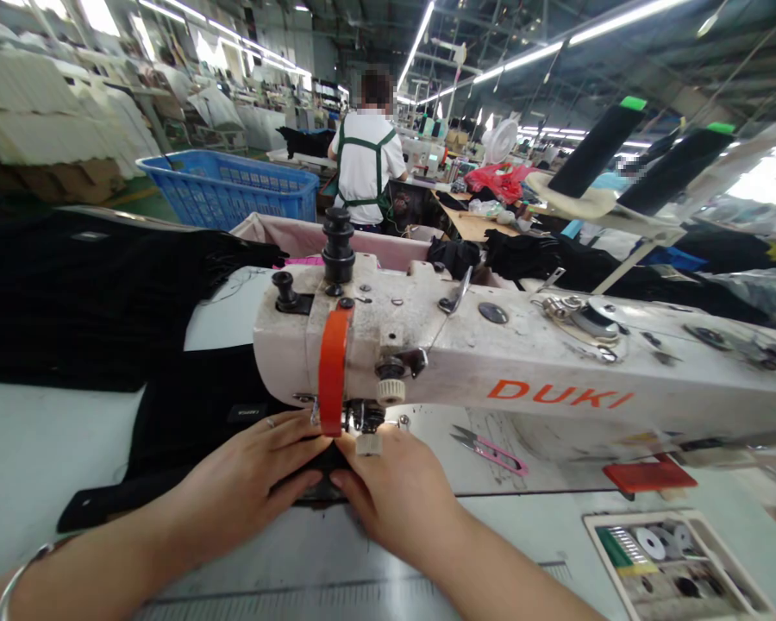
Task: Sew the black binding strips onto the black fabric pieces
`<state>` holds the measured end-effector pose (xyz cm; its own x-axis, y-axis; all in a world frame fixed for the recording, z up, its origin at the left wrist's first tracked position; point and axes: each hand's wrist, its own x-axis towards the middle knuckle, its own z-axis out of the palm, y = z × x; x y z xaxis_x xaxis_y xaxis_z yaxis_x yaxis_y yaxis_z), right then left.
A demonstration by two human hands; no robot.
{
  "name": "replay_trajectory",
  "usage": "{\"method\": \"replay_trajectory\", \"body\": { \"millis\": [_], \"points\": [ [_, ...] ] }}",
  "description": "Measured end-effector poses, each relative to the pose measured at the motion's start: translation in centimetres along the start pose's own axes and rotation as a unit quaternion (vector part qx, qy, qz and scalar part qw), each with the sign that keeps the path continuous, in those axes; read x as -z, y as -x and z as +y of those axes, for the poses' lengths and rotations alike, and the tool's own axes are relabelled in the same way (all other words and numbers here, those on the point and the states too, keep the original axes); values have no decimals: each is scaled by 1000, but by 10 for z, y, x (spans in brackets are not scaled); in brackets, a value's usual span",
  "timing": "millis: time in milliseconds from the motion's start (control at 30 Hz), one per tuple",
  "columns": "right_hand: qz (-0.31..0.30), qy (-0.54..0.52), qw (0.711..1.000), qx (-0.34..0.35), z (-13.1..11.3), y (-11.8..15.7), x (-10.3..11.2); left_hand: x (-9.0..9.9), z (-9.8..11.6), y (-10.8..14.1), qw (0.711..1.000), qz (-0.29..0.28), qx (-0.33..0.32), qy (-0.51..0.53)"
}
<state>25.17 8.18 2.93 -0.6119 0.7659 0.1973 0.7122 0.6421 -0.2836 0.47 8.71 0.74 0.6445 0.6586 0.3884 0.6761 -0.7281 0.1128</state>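
Observation:
Under the head of a white sewing machine [427, 345] lies a black garment [194, 414] with a small label, flat on the worktable. My left hand [252, 466] holds its edge just left of the needle area, fingers over the cloth and thumb at the near side. Close beside it, my right hand [394, 474] grips the same cloth, its fingertips partly hidden beneath the machine head. An orange guard strip [334, 371] hangs in front of the needle, which I cannot make out. Pink-handled thread snips [491, 450] rest on the machine bed to the right.
More black garments [71, 293] are piled at left. A parts tray [679, 561] with bobbins sits at lower right, near a red object [650, 474]. Behind the machine are a pink cloth-lined bin [362, 237], a blue basket [233, 190] and a person [368, 159] facing away. Black thread cones [595, 147] stand at right.

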Motion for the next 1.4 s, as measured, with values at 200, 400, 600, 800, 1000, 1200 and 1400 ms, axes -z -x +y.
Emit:
{"method": "replay_trajectory", "body": {
  "millis": [200, 400, 600, 800, 1000, 1200, 1400],
  "points": [
    [96, -71, 993, 3, 7, 1, 0, 12, -33, -1, 998, -28, -43, 41],
    [77, 26, 996, -38, 15, -3, 1, 15, -37, 3, 995, -13, 6, 103],
    [103, -60, 991, 66, 11, 2, -5, 5, 8, 0, 994, 50, 61, 80],
    [115, -65, 988, 79, 10, 1, -15, 3, 12, -10, 990, 60, 66, 106],
    [114, -40, 990, 69, 12, -4, -14, -2, 1, -15, 995, 50, 59, 65],
    [47, -2, 998, 31, 12, -10, -9, -12, -9, -18, 994, 45, 85, 54],
    [39, 7, 999, 13, 12, -13, -11, -16, -10, -18, 991, 40, 108, 65]
  ]
}}
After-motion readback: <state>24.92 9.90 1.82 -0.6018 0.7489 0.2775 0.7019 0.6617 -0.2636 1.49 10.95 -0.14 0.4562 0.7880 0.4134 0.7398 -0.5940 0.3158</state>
